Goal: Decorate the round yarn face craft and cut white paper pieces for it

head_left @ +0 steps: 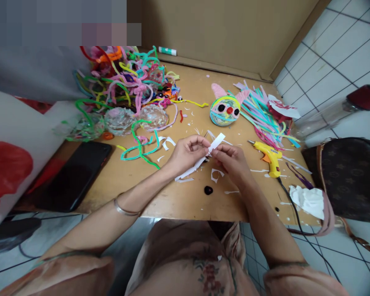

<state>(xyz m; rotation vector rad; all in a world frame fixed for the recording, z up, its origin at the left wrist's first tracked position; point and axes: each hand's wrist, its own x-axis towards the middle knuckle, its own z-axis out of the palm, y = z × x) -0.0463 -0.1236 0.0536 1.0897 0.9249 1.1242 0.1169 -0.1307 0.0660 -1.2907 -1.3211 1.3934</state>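
Note:
A narrow white paper strip (217,141) with a fringed-looking lower part slants between my two hands over the middle of the table. My left hand (188,153) pinches it from the left, fingertips and thumb closed. From the other side my right hand (231,159) grips the same strip, its fingertips almost touching the left ones. Beneath them lie white paper scraps (217,175) and a black round piece (208,190). Beyond the hands sits a round craft head (225,112) with pink ears, black eyes and a red nose.
Tangled pipe cleaners (132,82) and clear plastic balls (120,120) fill the back left. A black phone (80,174) lies at the left edge. On the right are a yellow glue gun (269,156), loose pipe cleaners (255,107), crumpled tissue (306,201) and a brown bag (345,176).

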